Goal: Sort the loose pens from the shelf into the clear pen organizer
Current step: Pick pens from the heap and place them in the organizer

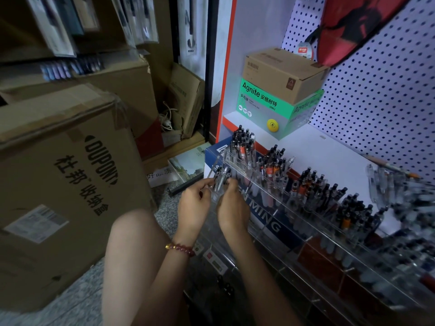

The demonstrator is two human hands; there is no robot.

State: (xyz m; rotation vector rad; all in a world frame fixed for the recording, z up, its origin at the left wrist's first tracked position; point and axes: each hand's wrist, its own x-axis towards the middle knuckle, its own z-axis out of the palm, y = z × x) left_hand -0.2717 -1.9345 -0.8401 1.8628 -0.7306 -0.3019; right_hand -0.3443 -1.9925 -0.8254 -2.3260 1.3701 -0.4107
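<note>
White shelf [329, 149], dotted pegboard [376, 109], cardboard boxes [58, 184] alongside

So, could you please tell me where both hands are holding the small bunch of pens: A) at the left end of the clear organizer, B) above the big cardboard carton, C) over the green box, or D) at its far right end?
A: the left hand and right hand pinch the pens together at the left end of the clear organizer.
</note>
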